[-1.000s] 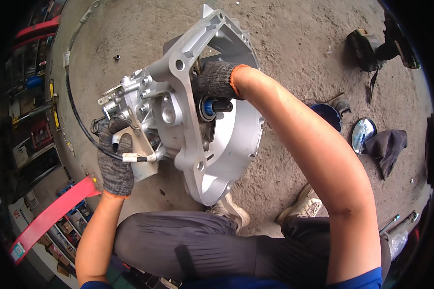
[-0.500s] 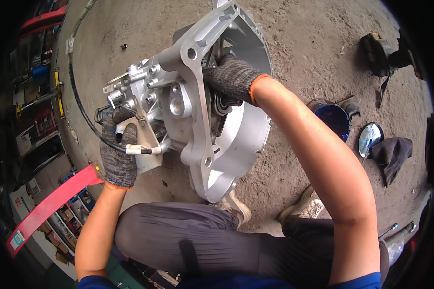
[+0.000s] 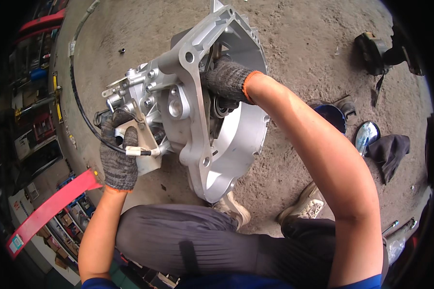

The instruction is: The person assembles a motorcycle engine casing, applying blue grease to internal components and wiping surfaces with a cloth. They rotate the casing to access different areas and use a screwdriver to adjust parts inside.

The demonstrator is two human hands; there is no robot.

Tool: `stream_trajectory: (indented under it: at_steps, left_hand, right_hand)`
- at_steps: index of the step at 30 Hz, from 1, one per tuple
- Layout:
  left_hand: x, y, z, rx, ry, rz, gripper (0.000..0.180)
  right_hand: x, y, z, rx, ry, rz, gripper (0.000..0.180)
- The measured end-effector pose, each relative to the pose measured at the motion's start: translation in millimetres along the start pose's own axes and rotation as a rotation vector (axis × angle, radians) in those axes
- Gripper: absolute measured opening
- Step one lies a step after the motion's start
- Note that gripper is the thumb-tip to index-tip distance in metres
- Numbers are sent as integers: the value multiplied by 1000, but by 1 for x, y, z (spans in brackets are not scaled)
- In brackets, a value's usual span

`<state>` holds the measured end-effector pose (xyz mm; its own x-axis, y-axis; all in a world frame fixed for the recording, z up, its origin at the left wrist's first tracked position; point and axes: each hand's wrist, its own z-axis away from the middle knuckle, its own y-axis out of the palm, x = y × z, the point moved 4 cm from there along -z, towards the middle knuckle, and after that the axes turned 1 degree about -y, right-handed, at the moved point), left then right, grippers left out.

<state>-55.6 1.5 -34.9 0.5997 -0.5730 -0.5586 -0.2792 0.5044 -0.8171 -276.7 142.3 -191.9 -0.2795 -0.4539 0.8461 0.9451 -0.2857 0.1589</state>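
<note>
A silver gearbox (image 3: pixel 193 130) stands tilted in front of my knees, the open side of its bell housing toward the right. My left hand (image 3: pixel 119 166), in a grey knit glove with an orange cuff, curls around a metal bracket (image 3: pixel 148 139) at the gearbox's left side. A black cable (image 3: pixel 79 106) with a pale sleeve near its end runs to that hand. Inside the bell housing is my gloved right hand (image 3: pixel 228 83), just above the round bearing (image 3: pixel 220 111) on the shaft. Its fingers bend inward behind the flange, and their tips are hidden.
A red lift arm (image 3: pixel 53 207) reaches in from the left, by cluttered shelves (image 3: pixel 38 125). On the rough floor at right lie a black tool (image 3: pixel 371 53), a blue-lined round container (image 3: pixel 335 119), an oval shiny dish (image 3: pixel 367 134) and a dark cloth (image 3: pixel 390 153). My shoes (image 3: pixel 306 204) are close below.
The gearbox's bell housing has shifted slightly left in the picture, and my right hand with it. My left hand keeps its hold on the bracket.
</note>
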Motion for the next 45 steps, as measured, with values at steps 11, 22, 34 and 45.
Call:
stream_trajectory:
  at_steps: [11, 22, 34, 45]
  left_hand:
    - [-11, 4, -3, 35, 32, -22, 32]
    - [-7, -3, -1, -17, 91, -100, 26]
    - [6, -8, -2, -15, 101, -126, 30]
    - [0, -5, 3, -48, 2, -40, 30]
  right_hand:
    - [-127, 84, 43, 79, 55, -1065, 91]
    - [-51, 85, 46, -297, 26, -93, 44]
    - [-62, 66, 55, 36, -99, -549, 26]
    - [-67, 32, 61, 208, -7, -411, 42]
